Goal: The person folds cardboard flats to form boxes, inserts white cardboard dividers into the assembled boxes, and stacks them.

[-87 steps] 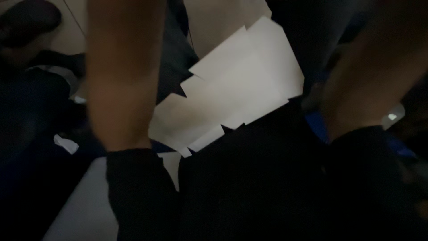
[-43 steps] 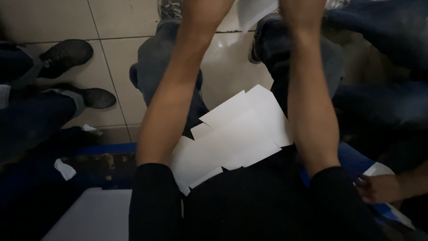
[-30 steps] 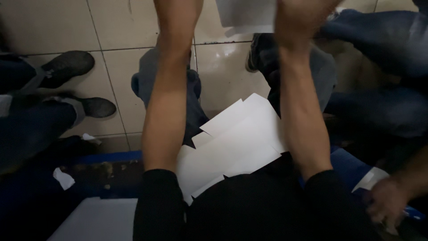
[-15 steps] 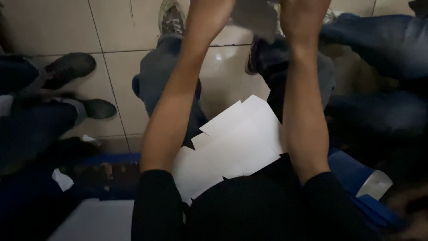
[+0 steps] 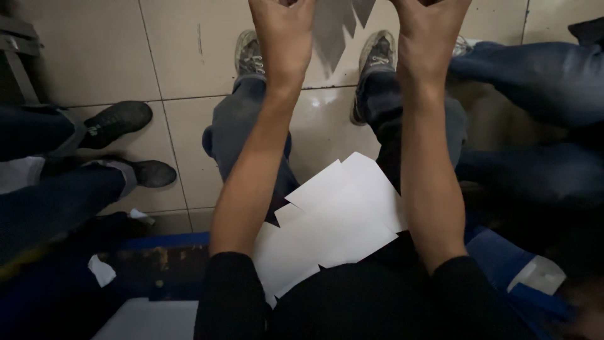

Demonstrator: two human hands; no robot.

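Both my arms reach forward and up over my knees. My left hand (image 5: pixel 284 28) and my right hand (image 5: pixel 430 25) are raised at the top edge of the view, and between them hangs a grey piece of cut paper (image 5: pixel 338 28) with jagged lower points. Each hand appears closed on one side of that paper, though the fingers are cut off by the frame. A stack of white cut paper sheets (image 5: pixel 333 223) lies on my lap, between my forearms and below them.
Cream floor tiles (image 5: pixel 94 56) lie below. My own grey shoes (image 5: pixel 249 53) rest on them. Another person's black shoes (image 5: pixel 119 123) and dark trouser legs are at the left. A person's blue-jeaned legs (image 5: pixel 535 75) are at the right. Small paper scraps (image 5: pixel 100 269) lie at lower left.
The view has tilted down and brightened, so my shoes now show. My hands stay raised with the paper between them; the sheets on my lap have not moved.
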